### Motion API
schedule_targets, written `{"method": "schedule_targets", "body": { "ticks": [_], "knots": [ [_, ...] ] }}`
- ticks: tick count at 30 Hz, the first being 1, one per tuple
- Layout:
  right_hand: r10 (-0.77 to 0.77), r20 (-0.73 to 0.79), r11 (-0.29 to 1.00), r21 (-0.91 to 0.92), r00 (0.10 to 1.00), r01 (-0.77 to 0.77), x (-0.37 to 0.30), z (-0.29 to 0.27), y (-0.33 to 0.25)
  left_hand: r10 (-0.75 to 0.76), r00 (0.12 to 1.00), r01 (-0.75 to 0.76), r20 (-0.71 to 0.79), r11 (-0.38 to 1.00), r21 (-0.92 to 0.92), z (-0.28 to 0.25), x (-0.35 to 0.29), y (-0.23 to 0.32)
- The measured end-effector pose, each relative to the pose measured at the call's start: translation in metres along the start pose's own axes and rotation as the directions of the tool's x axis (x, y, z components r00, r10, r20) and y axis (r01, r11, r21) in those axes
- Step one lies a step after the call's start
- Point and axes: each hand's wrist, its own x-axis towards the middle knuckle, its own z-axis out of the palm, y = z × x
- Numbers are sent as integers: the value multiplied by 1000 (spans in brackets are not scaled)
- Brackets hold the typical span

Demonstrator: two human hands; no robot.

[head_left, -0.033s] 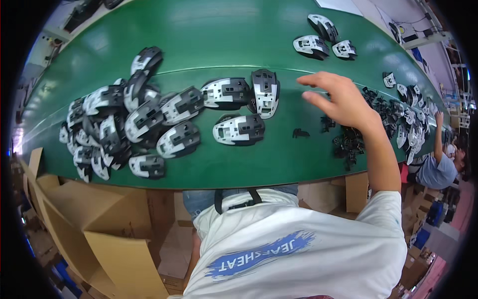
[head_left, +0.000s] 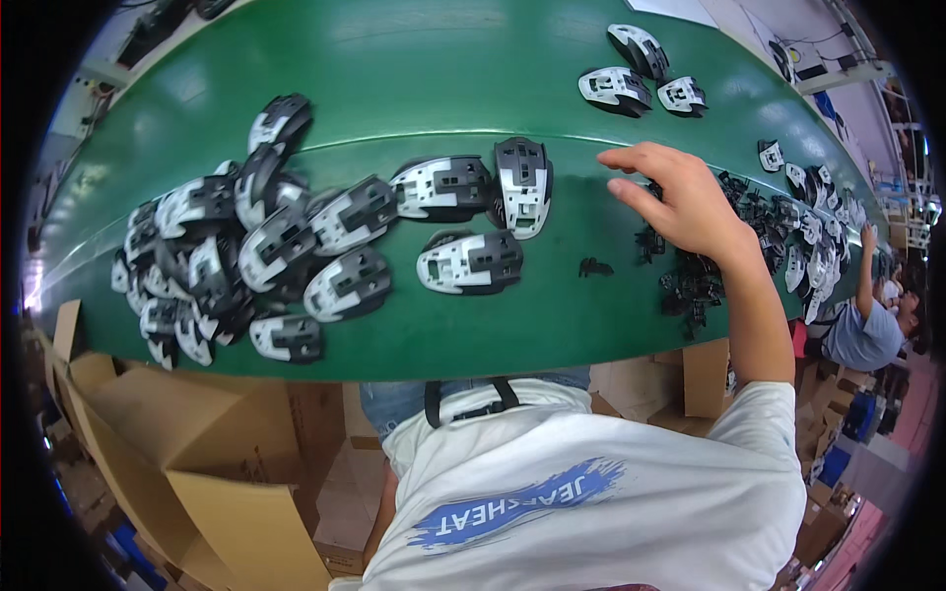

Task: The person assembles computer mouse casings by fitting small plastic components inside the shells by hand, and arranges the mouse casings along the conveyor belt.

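Bright green desk fills most of the head view, its edges bowed by the lens; cardboard boxes stand below its near edge, and a co-worker is far to the right of the hands. The right hand hangs over the desk, thumb and forefinger parted, with nothing visible between them. The left hand is out of sight, so I cannot tell what it does.

Left of the right hand, a mouse-shaped shell in grey and white points away from the body; further left lies a heap of similar shells. Nearer the body than the right hand is a loose black clip, with a pile of black clips just beside and partly under the wrist.

Judging by looks, the shell should be light, stiff and rather slick, best held by its two long sides, away from the cut-outs. The clips look tiny, with thin parts that might snap, so a fingertip pinch on the body seems safest.

Single clips blur together in the dark pile, the hand and forearm cover some of it, and the shells' undersides are hidden.
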Motion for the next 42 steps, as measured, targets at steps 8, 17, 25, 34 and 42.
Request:
{"method": "schedule_targets", "body": {
  "ticks": [8,17,25,34,42],
  "knots": [
    [24,184,999,30,983,-30,12,17,-2,-154,987,156,-42,986,62,100,15,84],
    [251,35,893,377,967,-246,32,104,-73,-234,959,217,159,969,117,139,63,100],
    [212,-226,947,289,951,-142,-5,123,-104,-34,947,11,320,997,75,132,92,106],
    [25,-424,897,410,905,167,-170,25,-93,237,934,-230,266,971,-59,93,23,154],
    [-479,-677,832,-147,559,535,-292,-111,-83,908,-269,-785,320,-14,-620,84,-227,408]
  ]
}}
